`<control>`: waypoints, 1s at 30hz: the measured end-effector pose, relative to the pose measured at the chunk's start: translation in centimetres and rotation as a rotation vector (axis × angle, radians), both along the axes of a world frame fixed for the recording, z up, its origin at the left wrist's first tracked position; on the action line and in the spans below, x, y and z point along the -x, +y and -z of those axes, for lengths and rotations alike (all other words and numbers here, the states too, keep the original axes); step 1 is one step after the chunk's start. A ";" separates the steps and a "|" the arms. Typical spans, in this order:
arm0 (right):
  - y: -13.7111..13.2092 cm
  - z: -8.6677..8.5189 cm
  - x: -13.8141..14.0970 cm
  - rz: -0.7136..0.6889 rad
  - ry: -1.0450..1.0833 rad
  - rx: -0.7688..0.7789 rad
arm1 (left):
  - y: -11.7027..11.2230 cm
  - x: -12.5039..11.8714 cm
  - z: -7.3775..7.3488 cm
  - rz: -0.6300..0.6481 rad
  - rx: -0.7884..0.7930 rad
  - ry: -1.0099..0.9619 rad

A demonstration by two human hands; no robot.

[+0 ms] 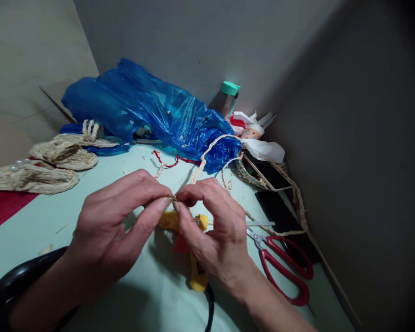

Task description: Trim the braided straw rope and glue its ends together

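My left hand (114,221) and my right hand (212,221) meet fingertip to fingertip above the table, both pinched closed. Between them is a tiny thin strand (173,198), mostly covered by the fingers, so its kind is unclear. Beneath the hands lies a yellow glue gun (198,274), partly hidden, with a clear glue stick (263,223) out of its back. A pale braided cord (207,154) rises behind my right hand and loops off to the right. Beyond my left hand, a red cord (173,163) lies on the table.
Red-handled scissors (283,263) lie right of my right forearm. Woven straw slippers (34,177) sit at the left. A blue plastic bag (148,106) spreads along the wall, beside a green-lidded bottle (229,97), a paper cup (252,131) and a dark tablet (268,173).
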State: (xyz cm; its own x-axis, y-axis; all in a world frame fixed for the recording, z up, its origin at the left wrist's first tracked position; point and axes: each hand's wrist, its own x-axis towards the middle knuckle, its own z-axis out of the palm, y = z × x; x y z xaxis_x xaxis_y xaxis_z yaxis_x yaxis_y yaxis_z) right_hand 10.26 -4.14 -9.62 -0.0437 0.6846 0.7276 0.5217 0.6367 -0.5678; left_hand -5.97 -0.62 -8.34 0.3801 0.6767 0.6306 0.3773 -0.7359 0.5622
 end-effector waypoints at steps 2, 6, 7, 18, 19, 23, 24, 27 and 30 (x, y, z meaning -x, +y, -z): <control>-0.1 0.1 -0.1 -0.007 -0.028 -0.013 | 0.3 0.1 0.1 0.008 0.051 -0.028; -0.1 0.3 -0.1 -0.044 0.008 0.023 | 0.9 0.5 0.0 -0.003 0.257 -0.040; -0.1 0.4 -0.1 -0.045 0.037 0.041 | 1.1 0.6 0.0 0.004 0.309 -0.041; -0.1 1.2 -0.1 -0.107 0.118 0.049 | 1.4 0.9 -0.5 0.104 0.592 -0.077; -0.1 1.2 -0.1 -0.101 0.135 0.053 | 1.3 0.8 -0.6 0.086 0.590 -0.083; 0.0 1.1 -0.1 -0.078 0.226 0.095 | 0.6 0.6 -0.6 -0.151 0.413 -0.101; 0.0 1.1 0.0 -0.067 0.239 0.101 | 0.5 0.6 -0.5 -0.226 0.341 -0.104; -0.1 0.9 0.1 -0.013 0.232 0.085 | -0.1 0.3 -0.1 -0.300 0.134 -0.064; -0.1 0.9 0.1 0.025 0.237 0.061 | -0.5 -0.1 -0.1 -0.187 -0.066 0.062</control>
